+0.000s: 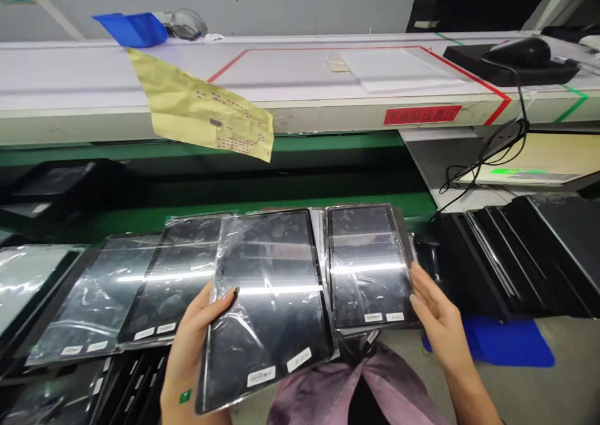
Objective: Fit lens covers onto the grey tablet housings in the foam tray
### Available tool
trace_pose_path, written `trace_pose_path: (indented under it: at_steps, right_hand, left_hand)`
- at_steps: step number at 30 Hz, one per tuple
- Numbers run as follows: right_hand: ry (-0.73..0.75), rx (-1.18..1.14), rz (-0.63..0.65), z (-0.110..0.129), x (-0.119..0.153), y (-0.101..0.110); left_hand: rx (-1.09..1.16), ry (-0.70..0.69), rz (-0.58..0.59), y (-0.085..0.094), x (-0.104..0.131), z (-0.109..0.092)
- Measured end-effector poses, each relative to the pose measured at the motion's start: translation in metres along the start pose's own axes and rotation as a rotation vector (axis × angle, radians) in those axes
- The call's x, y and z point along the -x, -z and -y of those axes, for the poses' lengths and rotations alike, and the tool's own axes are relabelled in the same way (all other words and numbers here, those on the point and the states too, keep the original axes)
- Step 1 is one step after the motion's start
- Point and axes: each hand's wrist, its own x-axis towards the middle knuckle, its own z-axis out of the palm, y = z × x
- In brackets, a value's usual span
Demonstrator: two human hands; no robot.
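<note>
My left hand [204, 319] grips a tablet screen [269, 269] in clear plastic film, its thumb on the front and the other fingers underneath. This screen is tilted and carries two white labels along its lower edge. To its right lies a second film-wrapped tablet screen [368, 256], also with two labels, on top of other flat pieces. My right hand [435, 312] holds the right edge of that second screen, fingertips against its side. The left screen slightly overlaps the pieces beside the right one.
More wrapped screens [103, 294] lie at the left, with upright dark panels below them. Several black panels [506, 256] lean in a row at right. Above runs a white shelf [300, 109] with a hanging yellow sheet [210, 112], black cables [487, 156] and a blue bin [134, 30].
</note>
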Motion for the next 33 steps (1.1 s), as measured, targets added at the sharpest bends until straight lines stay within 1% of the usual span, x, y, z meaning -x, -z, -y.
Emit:
trace_pose_path:
  at_steps: [2,3,4,5,6,8,10,11,13,15,17,19,23,28,33]
  right_hand:
    - [0.139,0.185,-0.128,0.0,-0.01,0.015]
    - [0.182,0.23,-0.203,-0.002,-0.018,0.024]
    - [0.194,0.243,-0.266,-0.006,-0.026,0.035]
    - [0.175,0.246,-0.306,-0.011,-0.035,0.046]
    - [0.132,0.253,-0.321,-0.019,-0.044,0.057]
    - [0.025,0.375,-0.321,-0.035,-0.059,0.077]
    - [-0.078,0.396,-0.255,-0.047,-0.065,0.087]
    - [-0.119,0.347,-0.207,-0.05,-0.065,0.087]
    - [-0.17,0.217,-0.103,-0.047,-0.059,0.08]
    - [-0.18,0.156,-0.012,-0.036,-0.051,0.066]
    - [-0.169,0.17,0.078,-0.023,-0.044,0.05]
    - [-0.159,0.247,0.133,-0.013,-0.042,0.037]
    - [-0.151,0.421,0.16,-0.007,-0.049,0.022]
    - [-0.16,0.51,0.204,-0.004,-0.055,0.015]
    - [-0.121,0.674,0.164,0.002,-0.059,0.002]
  left_hand:
    - [0.006,0.013,0.024,-0.004,0.0,0.001]
    - [0.005,0.018,0.038,-0.005,0.0,0.002]
    - [-0.001,0.017,0.043,-0.005,-0.001,0.003]
    - [-0.008,0.015,0.042,-0.005,-0.002,0.003]
    - [-0.011,0.011,0.036,-0.005,-0.003,0.004]
    - [-0.003,-0.001,0.028,-0.003,-0.007,0.006]
    - [0.016,-0.019,0.04,0.0,-0.01,0.008]
    - [0.024,-0.028,0.053,0.001,-0.011,0.01]
    - [0.033,-0.044,0.085,0.004,-0.012,0.013]
    - [0.048,-0.05,0.104,0.006,-0.013,0.015]
    - [0.063,-0.054,0.11,0.007,-0.014,0.016]
    - [0.071,-0.06,0.109,0.007,-0.014,0.017]
    - [0.069,-0.061,0.142,0.002,-0.015,0.015]
    - [0.061,-0.047,0.168,-0.016,-0.011,0.013]
    - [0.008,-0.023,0.175,-0.032,-0.009,0.015]
